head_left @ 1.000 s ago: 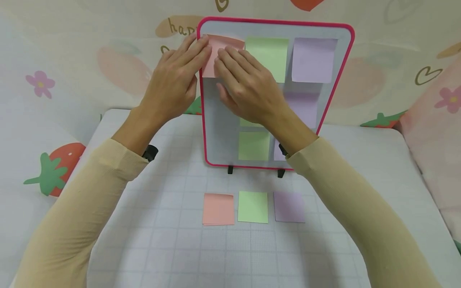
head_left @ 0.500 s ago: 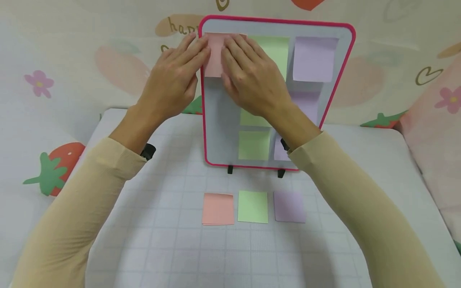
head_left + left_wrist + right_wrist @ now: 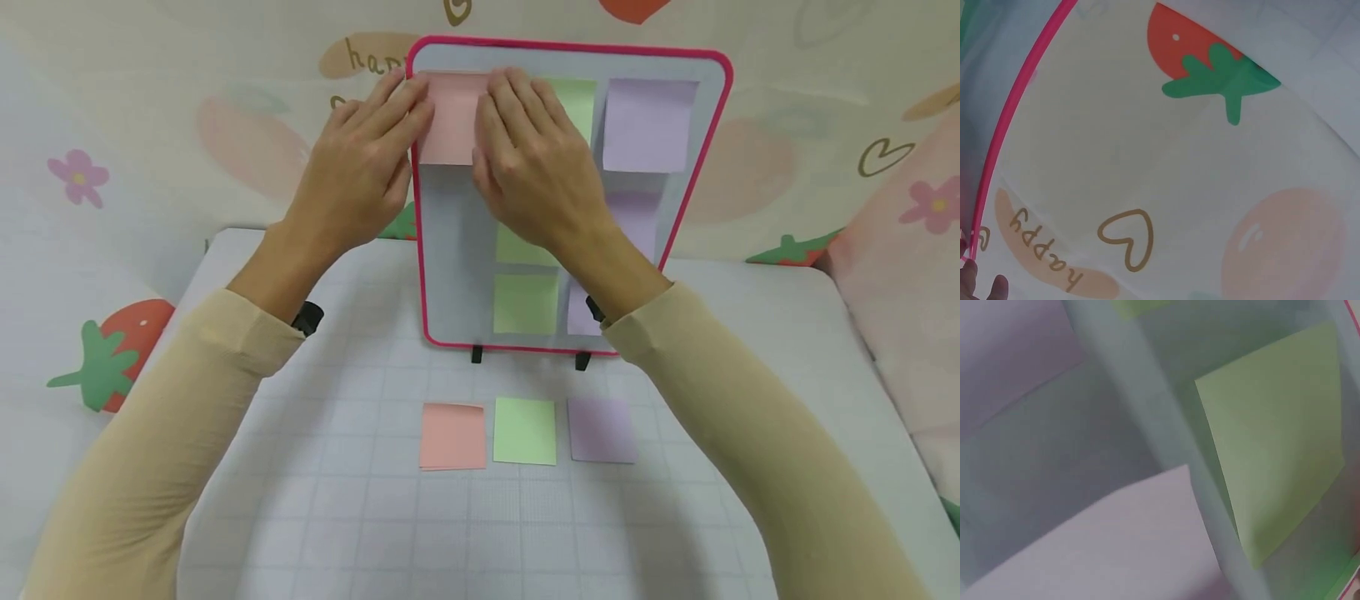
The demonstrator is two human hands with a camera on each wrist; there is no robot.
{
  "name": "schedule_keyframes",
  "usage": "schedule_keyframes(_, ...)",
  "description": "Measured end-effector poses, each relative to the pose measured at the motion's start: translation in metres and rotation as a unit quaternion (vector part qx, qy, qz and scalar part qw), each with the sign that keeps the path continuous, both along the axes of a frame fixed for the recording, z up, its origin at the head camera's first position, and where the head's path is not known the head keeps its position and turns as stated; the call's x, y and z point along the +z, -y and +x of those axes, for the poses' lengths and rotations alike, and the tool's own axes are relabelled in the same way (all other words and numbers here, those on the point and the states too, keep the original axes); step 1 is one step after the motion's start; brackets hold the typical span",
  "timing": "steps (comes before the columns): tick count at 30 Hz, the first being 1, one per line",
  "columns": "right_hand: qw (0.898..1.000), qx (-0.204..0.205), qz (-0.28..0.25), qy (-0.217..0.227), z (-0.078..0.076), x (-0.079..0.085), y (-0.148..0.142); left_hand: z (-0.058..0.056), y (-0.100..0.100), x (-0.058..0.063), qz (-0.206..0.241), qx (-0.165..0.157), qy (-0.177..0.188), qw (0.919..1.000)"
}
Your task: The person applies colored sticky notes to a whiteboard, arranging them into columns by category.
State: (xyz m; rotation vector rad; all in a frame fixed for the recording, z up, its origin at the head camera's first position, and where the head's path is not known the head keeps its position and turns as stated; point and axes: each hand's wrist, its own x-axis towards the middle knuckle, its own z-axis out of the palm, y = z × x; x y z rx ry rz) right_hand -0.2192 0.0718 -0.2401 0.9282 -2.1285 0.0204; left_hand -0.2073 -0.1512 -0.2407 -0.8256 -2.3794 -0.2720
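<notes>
A pink sticky note [image 3: 453,121] lies flat at the upper left of a whiteboard [image 3: 457,242] with a red-pink frame. My left hand [image 3: 363,162] rests its extended fingers on the note's left edge and the frame. Across the note's right part, the straight fingers of my right hand [image 3: 540,158] press, also covering some of the green sticky note [image 3: 573,104] beside it. In the left wrist view, fingertips [image 3: 967,281] show at the bottom left corner by the frame. Green [image 3: 1279,437] and purple [image 3: 1116,544] notes fill the right wrist view.
Further purple notes [image 3: 651,125] and green notes [image 3: 525,304] stick to the board, partly behind my right arm. Black feet [image 3: 477,354] support it. Pink [image 3: 453,437], green [image 3: 525,431] and purple [image 3: 602,431] notes lie in a row on the table [image 3: 337,500].
My right hand has slid rightward over the pink note. The note's top edge, curved earlier, now looks straight. My left hand has stayed at its left edge.
</notes>
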Motion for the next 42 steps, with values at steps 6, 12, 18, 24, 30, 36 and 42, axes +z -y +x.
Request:
schedule_keyframes(6, 0.998, 0.038, 0.045, 0.000, -0.002, 0.002, 0.006, 0.000, -0.005, 0.002, -0.013, 0.004, -0.015, 0.9998)
schedule_keyframes(12, 0.998, 0.007, 0.056, 0.015, -0.003, 0.002, 0.002, -0.001, -0.004, 0.002, -0.027, 0.016, -0.012, 0.9994)
schedule_keyframes(18, 1.000, -0.001, 0.024, -0.001, -0.002, 0.000, -0.005, -0.001, -0.002, 0.002, -0.035, 0.020, -0.013, 0.9991)
schedule_keyframes(24, 0.999, 0.022, 0.030, -0.005, 0.000, 0.002, -0.001, 0.000, 0.000, 0.002, -0.039, 0.017, -0.037, 0.9984)
schedule_keyframes(30, 0.999, 0.028, 0.044, 0.007, -0.003, 0.004, 0.002, -0.002, -0.002, 0.001, -0.045, 0.014, -0.047, 0.9978)
schedule_keyframes(36, 0.999, 0.008, 0.036, 0.005, -0.002, 0.002, -0.004, 0.000, 0.001, 0.001, -0.052, 0.019, -0.042, 0.9976)
schedule_keyframes(42, 0.999, 0.008, 0.034, -0.003, -0.002, 0.001, -0.014, 0.002, 0.003, 0.001, -0.056, 0.019, -0.040, 0.9975)
